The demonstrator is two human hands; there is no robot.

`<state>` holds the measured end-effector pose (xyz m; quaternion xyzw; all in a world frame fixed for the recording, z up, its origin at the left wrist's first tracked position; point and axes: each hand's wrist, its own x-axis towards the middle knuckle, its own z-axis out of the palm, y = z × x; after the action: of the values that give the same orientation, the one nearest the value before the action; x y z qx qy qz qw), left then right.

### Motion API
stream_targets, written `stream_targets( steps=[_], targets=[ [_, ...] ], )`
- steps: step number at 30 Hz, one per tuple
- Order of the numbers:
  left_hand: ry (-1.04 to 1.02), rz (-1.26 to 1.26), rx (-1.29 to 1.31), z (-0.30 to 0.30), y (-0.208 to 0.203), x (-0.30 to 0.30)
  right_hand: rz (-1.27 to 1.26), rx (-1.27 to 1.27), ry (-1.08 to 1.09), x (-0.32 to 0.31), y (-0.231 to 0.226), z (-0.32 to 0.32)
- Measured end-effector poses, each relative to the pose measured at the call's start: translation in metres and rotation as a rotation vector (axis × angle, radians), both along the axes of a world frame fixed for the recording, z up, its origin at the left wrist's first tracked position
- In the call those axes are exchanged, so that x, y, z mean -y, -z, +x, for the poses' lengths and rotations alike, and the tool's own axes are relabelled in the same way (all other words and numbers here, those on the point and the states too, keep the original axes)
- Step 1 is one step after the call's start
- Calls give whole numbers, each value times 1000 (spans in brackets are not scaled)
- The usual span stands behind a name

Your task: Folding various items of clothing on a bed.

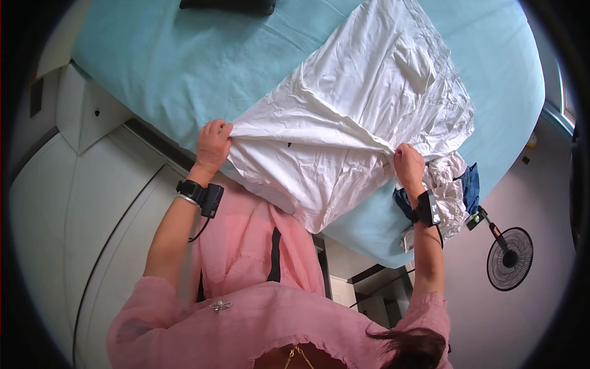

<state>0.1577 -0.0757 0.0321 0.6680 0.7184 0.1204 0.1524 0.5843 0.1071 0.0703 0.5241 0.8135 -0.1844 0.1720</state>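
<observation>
A large white cloth garment (pixel 381 80) lies spread over the bed, wrinkled, with a fold running across its middle. Its near part drapes over the bed's edge toward my pink clothing. My left hand (pixel 213 145) pinches the garment at its left corner, fingers closed. Farther right, my right hand (pixel 409 165) is closed on the same fabric at the end of the fold. Between the two hands the cloth is drawn fairly straight. Each wrist wears a black strapped device. Right beside my right forearm sits a crumpled pile of white and dark blue clothes (pixel 447 190).
Light teal sheeting covers the bed (pixel 166 74). A dark object (pixel 228 5) rests at its far side. White cabinets (pixel 55 203) stand to the left. A black fan (pixel 509 259) is at the right, beyond the bed's edge. Open shelving (pixel 381 295) shows below the bed's near corner.
</observation>
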Motion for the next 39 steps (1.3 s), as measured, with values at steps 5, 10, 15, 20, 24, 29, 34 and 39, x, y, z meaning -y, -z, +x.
stream_targets(
  steps=[5, 10, 15, 20, 24, 29, 34, 39],
  targets=[
    [-30, 33, 16, -10, -1, 8, 130, -350, -139, 10, -30, -48],
    [198, 92, -46, -7, 4, 3, 136, -195, -36, 25, 7, -32],
    [157, 62, -47, -10, 6, 10, -32, 13, 38, 15, 1, 6],
    [159, 43, -20, 2, 1, 2, -270, -271, 383, -34, -26, 63],
    [144, -3, -34, 0, 2, 0, -364, -291, 114, -6, -34, 18],
    [105, -12, 19, 1, 4, -5, 137, -113, -136, 29, -1, 17],
    [107, -5, -4, 4, 3, -3, 135, 52, -5, -13, -34, 22],
    [101, 2, -75, 9, 8, -2, -374, -258, 429, -58, -41, 36]
  ],
)
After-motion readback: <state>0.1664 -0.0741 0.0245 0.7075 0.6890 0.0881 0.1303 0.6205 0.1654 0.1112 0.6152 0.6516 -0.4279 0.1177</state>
